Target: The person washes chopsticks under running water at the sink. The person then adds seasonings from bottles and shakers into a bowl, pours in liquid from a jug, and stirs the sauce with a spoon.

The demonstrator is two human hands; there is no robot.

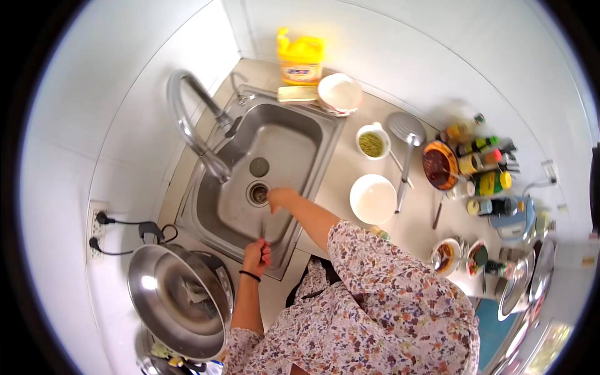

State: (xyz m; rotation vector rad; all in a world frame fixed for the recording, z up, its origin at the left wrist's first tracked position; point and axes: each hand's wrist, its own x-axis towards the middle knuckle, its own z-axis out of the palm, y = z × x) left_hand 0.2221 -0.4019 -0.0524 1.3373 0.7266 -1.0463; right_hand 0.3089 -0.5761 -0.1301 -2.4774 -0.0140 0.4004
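Head view. Left hand (256, 255): closed on a tool (263, 229), over the near side of the sink (287, 140), apart from the right hand. Right hand (282, 199): just beside the drain (258, 194); cannot tell whether it grips anything. Risks, as judged: nicked right hand, should the tool be sharp and swing far; tool dropped towards drain, should the hold slacken. Tool: slim, greyish, blurred, pointing far; edge unclear.

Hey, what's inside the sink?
In the sink: a drain and a round grey disc. The right hand covers whatever lies beneath it; the left hand holds a blurred slim item.
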